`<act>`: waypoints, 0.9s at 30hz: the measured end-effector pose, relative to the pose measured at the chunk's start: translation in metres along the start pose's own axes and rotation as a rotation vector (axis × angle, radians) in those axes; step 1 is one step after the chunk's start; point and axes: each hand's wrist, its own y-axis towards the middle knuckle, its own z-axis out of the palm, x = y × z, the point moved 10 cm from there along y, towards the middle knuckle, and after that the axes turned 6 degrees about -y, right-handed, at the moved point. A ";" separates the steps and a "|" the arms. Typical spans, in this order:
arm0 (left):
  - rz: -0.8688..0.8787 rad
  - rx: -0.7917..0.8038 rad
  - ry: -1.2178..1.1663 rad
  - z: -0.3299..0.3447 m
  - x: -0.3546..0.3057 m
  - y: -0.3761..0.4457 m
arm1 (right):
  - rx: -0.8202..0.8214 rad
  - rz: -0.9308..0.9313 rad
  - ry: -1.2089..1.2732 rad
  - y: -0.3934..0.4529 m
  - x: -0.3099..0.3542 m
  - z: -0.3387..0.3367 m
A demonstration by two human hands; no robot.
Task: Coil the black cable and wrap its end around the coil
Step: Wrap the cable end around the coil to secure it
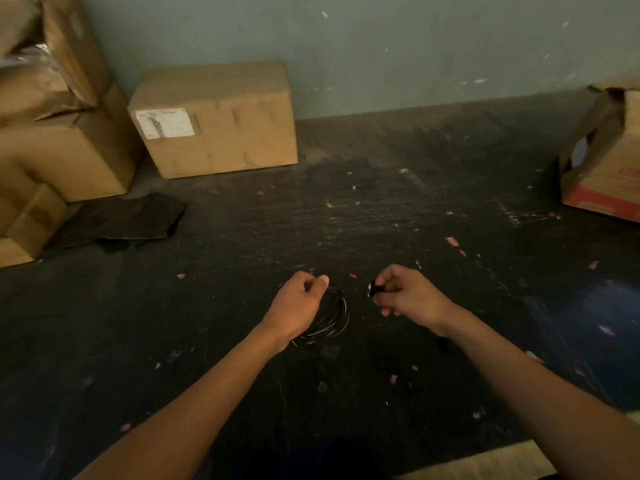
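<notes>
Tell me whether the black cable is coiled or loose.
Coiled: the black cable hangs in stacked loops from the left hand; the right hand pinches its end.

- The coil (332, 317) hangs from the left hand (298, 306) over the near middle of the table (381, 209).
- The right hand (405, 294) is just right of it, pinching the plug (374, 289).
- Box (214, 119) far left; stacked boxes (52, 133) farther left.
- Torn box (606, 161) far right.
</notes>
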 end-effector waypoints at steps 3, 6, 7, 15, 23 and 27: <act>0.179 -0.051 0.148 -0.012 -0.021 -0.004 | 0.014 -0.134 0.094 -0.003 0.048 0.007; 0.345 -0.019 0.207 -0.014 -0.043 -0.011 | -0.016 -0.230 0.047 -0.006 0.082 0.007; 0.384 -0.008 0.223 -0.015 -0.048 -0.013 | -0.034 -0.254 -0.001 -0.007 0.090 0.006; 0.513 -0.021 0.252 -0.032 -0.074 -0.025 | -0.103 -0.418 -0.253 -0.007 0.133 0.003; 0.561 -0.068 0.279 -0.046 -0.096 -0.035 | 0.039 -0.468 -0.047 -0.007 0.147 0.000; 0.508 -0.048 0.195 -0.048 -0.093 -0.033 | -0.042 -0.529 -0.111 -0.007 0.155 -0.004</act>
